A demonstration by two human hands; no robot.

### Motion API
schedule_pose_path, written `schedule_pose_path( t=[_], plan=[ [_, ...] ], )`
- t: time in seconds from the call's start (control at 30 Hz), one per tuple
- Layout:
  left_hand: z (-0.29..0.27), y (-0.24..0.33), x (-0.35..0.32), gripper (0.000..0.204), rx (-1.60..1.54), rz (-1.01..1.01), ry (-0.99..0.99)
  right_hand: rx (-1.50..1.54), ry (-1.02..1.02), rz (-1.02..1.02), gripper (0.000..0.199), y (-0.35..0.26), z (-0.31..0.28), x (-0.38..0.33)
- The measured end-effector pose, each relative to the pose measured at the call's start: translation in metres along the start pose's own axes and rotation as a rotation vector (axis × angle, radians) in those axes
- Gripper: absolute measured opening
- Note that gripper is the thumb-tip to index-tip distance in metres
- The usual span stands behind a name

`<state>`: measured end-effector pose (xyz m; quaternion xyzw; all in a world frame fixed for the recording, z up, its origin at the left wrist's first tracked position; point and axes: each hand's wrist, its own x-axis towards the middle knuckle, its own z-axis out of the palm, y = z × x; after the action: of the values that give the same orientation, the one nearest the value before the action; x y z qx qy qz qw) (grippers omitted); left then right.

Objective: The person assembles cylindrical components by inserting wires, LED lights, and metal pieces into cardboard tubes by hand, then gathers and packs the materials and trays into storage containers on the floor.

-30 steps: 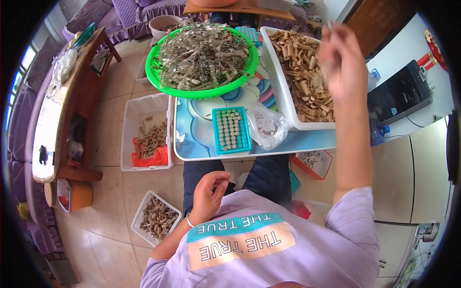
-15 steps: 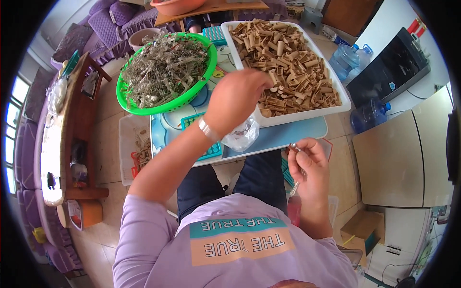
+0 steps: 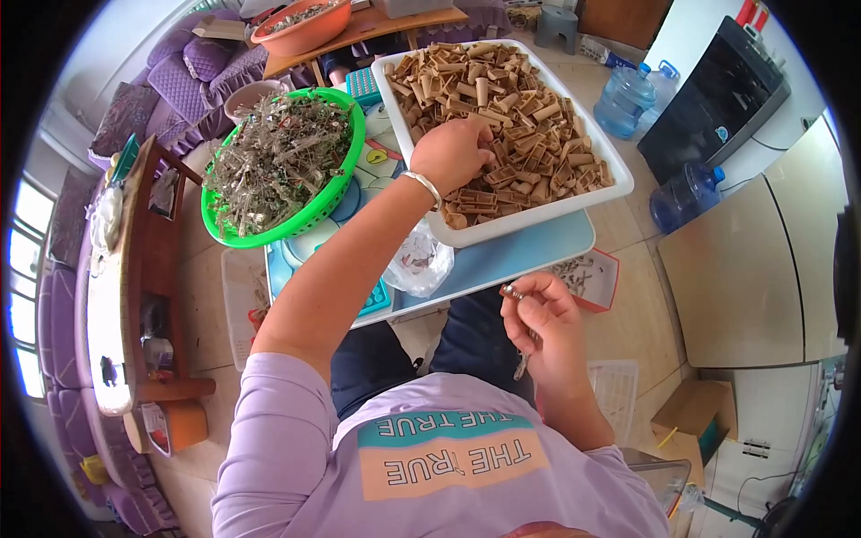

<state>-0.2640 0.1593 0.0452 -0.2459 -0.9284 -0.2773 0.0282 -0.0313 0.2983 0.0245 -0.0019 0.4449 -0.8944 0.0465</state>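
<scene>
Rests left hand (image 3: pixel 451 154) on brown shells (image 3: pixel 545 117) in the white tub (image 3: pixel 531 218), much nearer to them than right hand (image 3: pixel 552 318); cannot tell whether grasping one. Has shells just to the right, with long axes at mixed angles. Pinches a small shiny part (image 3: pixel 511 292) in right hand, on the near side of the desk (image 3: pixel 511 257).

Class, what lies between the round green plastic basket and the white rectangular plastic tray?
In the head view: the patterned blue tabletop, a teal plastic tray at its far end and, nearer, the left forearm.
</scene>
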Motion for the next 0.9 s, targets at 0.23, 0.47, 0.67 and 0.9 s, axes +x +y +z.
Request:
schedule_pose_path(
  t=[0.23,0.47,0.67,0.9],
  plan=[
    [0.018,-0.004,0.002,0.03,-0.369,-0.039,0.082,0.039,0.021,-0.029,0.015,0.006,0.001,0.001],
    [0.009,0.005,-0.002,0.021,-0.524,-0.144,0.131,-0.009,0.019,0.026,0.015,0.009,0.011,0.0],
    [0.008,0.004,-0.006,0.022,-0.457,-0.037,0.217,-0.011,0.005,0.012,0.016,0.013,0.015,0.0],
    [0.012,0.007,-0.009,0.017,-0.373,0.067,0.307,-0.048,0.049,-0.015,0.015,0.022,0.019,0.008]
  ],
)
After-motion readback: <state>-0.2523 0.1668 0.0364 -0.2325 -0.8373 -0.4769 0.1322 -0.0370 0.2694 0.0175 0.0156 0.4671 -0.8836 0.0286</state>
